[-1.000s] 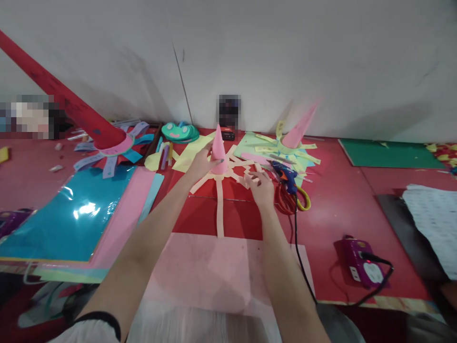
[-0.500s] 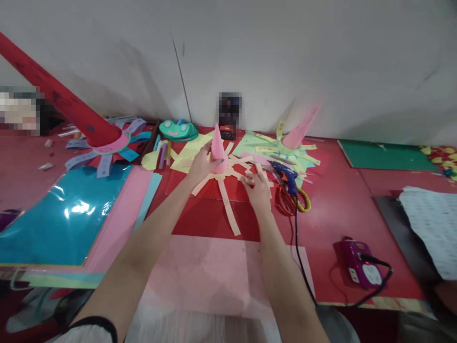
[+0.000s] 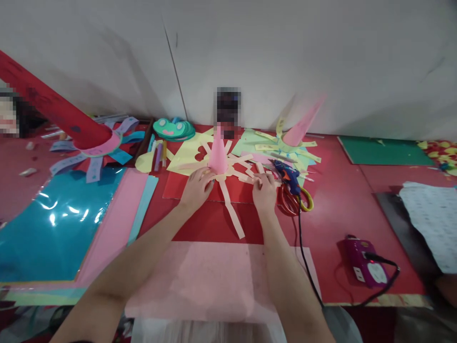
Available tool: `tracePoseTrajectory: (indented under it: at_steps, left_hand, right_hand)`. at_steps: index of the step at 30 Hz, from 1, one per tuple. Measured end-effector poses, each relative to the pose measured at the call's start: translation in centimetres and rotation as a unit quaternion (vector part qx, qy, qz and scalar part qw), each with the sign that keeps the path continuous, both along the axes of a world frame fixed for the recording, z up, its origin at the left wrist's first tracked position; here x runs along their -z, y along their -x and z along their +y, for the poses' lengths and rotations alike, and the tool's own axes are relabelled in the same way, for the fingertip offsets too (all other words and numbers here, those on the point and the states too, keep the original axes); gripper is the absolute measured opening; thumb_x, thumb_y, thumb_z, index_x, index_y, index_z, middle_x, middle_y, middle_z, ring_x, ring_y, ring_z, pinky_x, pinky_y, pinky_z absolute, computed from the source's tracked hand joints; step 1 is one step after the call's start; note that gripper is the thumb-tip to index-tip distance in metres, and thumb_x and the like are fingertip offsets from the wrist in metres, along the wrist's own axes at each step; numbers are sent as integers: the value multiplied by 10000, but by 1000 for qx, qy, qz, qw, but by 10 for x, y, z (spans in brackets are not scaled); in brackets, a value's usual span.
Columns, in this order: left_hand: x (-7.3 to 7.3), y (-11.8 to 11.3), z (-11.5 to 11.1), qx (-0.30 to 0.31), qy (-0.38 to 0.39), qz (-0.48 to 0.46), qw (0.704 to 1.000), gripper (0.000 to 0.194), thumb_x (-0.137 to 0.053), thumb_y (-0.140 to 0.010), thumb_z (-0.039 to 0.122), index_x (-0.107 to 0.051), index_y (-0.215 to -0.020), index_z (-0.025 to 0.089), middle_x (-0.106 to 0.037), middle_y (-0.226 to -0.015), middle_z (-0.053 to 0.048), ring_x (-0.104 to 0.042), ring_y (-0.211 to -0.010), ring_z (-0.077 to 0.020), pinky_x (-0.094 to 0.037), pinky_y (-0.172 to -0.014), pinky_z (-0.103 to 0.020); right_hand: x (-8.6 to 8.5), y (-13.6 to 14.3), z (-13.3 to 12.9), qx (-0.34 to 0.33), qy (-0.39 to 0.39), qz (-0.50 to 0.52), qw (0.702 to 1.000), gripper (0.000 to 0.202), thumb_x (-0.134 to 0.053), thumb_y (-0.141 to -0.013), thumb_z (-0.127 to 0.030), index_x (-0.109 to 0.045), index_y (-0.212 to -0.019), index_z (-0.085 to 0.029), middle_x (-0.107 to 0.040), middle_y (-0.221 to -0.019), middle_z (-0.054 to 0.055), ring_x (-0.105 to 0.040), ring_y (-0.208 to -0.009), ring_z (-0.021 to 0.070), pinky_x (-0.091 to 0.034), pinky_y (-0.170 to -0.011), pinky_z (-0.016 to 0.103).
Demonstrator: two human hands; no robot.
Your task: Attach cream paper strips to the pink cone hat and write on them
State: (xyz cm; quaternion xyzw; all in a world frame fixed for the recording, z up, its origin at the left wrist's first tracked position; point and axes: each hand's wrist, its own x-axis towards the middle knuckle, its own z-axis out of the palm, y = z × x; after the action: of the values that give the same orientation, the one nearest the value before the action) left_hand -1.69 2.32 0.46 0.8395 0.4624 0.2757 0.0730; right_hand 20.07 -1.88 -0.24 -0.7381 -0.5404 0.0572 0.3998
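Observation:
A pink paper cone (image 3: 218, 157) stands upright on a pale round base, with cream paper strips (image 3: 233, 218) fanning out from it like arms. Just below the cone's left side is my left hand (image 3: 197, 188), fingers curled together by the base; whatever they pinch is hidden. My right hand (image 3: 264, 191) is closed with its fingertips on the end of a strip that reaches right from the base. A red sheet (image 3: 174, 186) lies beneath this work.
Beside my right hand lie a blue glue gun (image 3: 287, 175) and scissors (image 3: 305, 200). A black cord runs to a purple power adapter (image 3: 366, 262). At back right stands another pink cone (image 3: 303, 126); a tall red cone (image 3: 85, 126) leans at left. Blue film (image 3: 60, 228) covers paper sheets.
My left hand has let go of the cone and moved down to its lower left. My right hand has shifted slightly right and its fingers have closed on a strip.

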Motion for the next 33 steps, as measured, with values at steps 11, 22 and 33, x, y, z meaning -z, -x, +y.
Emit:
tracePoseTrajectory:
  at_steps: [11,22,33]
  left_hand:
    - [-4,-1,-8,-2,57,47,997,251,-422,-880,186,-559,-1089,203,-546,-1187,-93,-496,-1140,-240,-422,-960,-420]
    - [-3,0,-7,-3,75,57,996,285,-432,-864,174,-549,-1120,215,-546,-1181,-87,-507,-1115,-253,-421,-940,-419]
    - [-3,0,-7,4,72,51,996,285,-436,-858,163,-543,-1120,198,-540,-1192,-93,-491,-1131,-252,-408,-961,-423]
  right_hand:
    - [4,13,-1,-4,11,-44,999,216,-566,-807,-356,-663,-959,-236,-593,-1052,81,-550,-1008,225,-489,-722,327]
    - [-2,17,1,-85,3,101,991,201,-637,-749,-387,-644,-850,-213,-579,-988,70,-561,-985,197,-506,-797,338]
    - [-2,20,1,-40,2,91,995,328,-594,-783,-403,-599,-1061,-227,-578,-1053,72,-500,-610,107,-491,-720,325]
